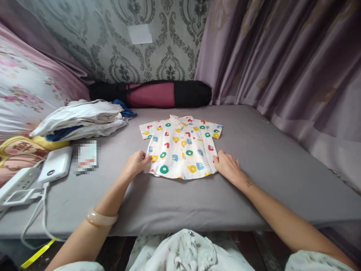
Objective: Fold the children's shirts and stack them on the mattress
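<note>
Two hands grip a small patterned shirt [182,150] lying spread, collar to the far side, on a gray sheet [180,207], the left hand [137,162] with fingers closed on its lower left edge, the right hand [228,165] with fingers pinching its lower right. Behind it lies a long black-and-maroon bag [152,95], contents hidden. Piled clothes [84,117] sit at far left, a white power bank [58,162] nearer, beside a power strip [21,182].

- Head view: camera worn on the person's head, facing forward and down.
- Range: close, looking across the gray sheet [270,162].
- Coverage: person's patterned clothing [186,252] at bottom; damask wallpaper [118,45] at top.
</note>
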A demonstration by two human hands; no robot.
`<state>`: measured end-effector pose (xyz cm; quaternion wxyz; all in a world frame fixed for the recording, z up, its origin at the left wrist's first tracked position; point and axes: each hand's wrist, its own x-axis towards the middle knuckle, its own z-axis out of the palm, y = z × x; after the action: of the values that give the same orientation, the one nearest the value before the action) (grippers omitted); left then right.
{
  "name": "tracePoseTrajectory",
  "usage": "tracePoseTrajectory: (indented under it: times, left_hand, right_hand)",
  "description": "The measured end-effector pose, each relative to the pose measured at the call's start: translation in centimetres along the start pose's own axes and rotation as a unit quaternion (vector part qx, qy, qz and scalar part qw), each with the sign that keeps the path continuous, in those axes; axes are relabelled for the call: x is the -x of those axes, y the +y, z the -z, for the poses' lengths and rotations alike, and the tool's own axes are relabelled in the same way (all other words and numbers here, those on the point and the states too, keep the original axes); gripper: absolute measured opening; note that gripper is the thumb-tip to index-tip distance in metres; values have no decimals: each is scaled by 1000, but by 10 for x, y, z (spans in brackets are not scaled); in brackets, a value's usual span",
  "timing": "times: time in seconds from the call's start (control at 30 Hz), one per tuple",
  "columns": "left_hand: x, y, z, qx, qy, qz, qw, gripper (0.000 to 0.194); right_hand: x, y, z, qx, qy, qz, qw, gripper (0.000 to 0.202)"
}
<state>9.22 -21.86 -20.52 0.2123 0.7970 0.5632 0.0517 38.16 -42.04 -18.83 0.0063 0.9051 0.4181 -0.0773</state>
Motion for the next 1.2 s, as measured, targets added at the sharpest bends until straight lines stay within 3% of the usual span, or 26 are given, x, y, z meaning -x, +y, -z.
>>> tracePoseTrajectory:
  times: [0.27,0.57,0.73,0.83,0.93,1.03,1.1,1.2]
  left_hand:
    - [-3,-15,-10,10,28,-25,999,26]
    - [-3,-25,-1,-16,20,-56,998,33]
    - [1,-23,5,-63,3,-59,996,27]
    - [2,-5,7,-101,42,-100,989,25]
    - [-4,30,-3,-108,80,-207,969,27]
    - [-19,67,-26,-86,29,-352,932,35]
    - [-30,84,-43,-82,19,-367,926,42]
    - [-46,93,-60,-85,20,-341,936,50]
  right_hand:
    - [8,-8,4,21,-14,-2,1000,29]
    - [2,13,6,-7,-28,33,999,27]
    - [1,20,8,36,-30,70,996,26]
    - [-2,8,10,51,25,99,993,30]
    - [-15,-16,5,14,58,225,973,38]
    - [-34,-40,-11,-15,50,314,948,53]
    - [-49,-51,-21,-20,38,328,944,59]
    - [-68,-58,-29,-29,19,328,944,62]
